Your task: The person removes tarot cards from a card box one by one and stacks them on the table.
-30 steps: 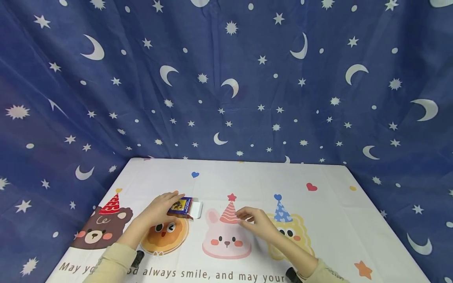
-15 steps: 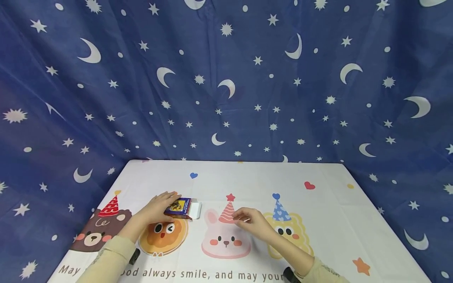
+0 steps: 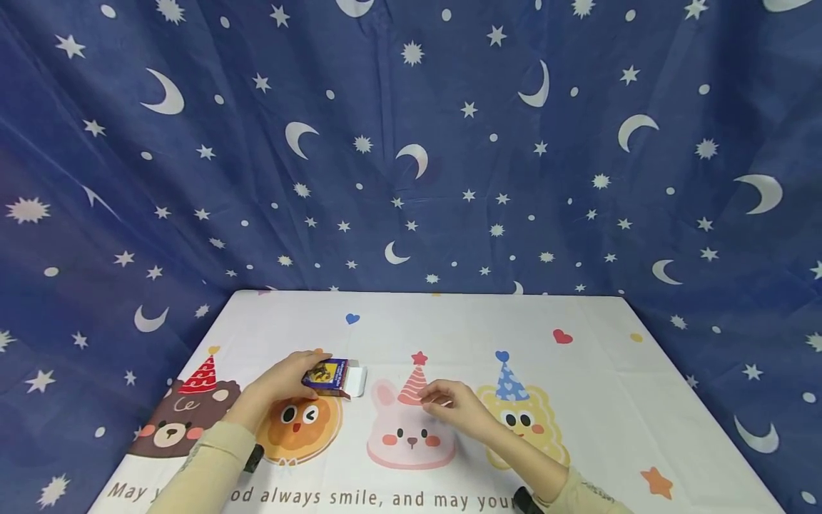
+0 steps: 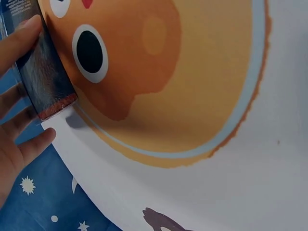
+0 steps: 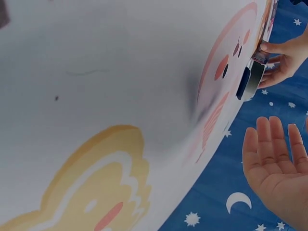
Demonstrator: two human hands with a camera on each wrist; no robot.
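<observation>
A: L hand (image 3: 282,378) diff vs 0.5s ago?
B: Wrist a bit further R; same grip on small blue-maroon carton (image 3: 326,375), thumb + fingers on opp. sides.
A: Carton pos. rel. to hand?
B: Just R of palm, over counter (image 3: 514,325), contact unclear; white flap (image 3: 356,382) twd R hand (image 3: 457,407), which is empty, fingers relaxed, nr rabbit print (image 3: 411,457).

In the head view, the left end of the small box (image 3: 327,374) is covered by the left hand (image 3: 287,377); the lettering on it is too small to be read. The printed sentence (image 3: 359,497) is interrupted by the left sleeve (image 3: 207,464). In the left wrist view, the box is cropped at the top; in the right wrist view, the right hand (image 5: 276,171) is cut off at the right.
</observation>
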